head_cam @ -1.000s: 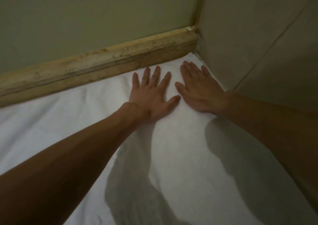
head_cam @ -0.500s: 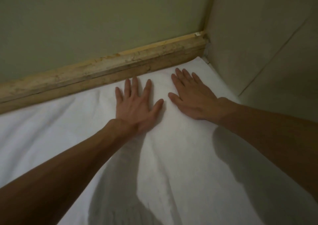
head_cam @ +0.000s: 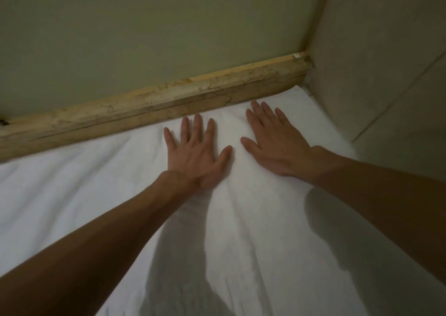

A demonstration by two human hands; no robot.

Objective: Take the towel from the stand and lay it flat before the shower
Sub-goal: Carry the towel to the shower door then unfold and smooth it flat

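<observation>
Right, from the head camera: the white towel is spread wide beneath both hands, its far edge up against the worn wooden skirting, its corner reaching the angle where the green wall meets the pale side panel. The left hand lies palm-down on the cloth, fingers straight and fanned apart, gripping nothing. The right hand presses flat just beside it, thumbs near but not touching, fingers straight and pointing toward the corner. A soft ridge of cloth runs between the two hands, and both forearms cast shadows on the near part
</observation>
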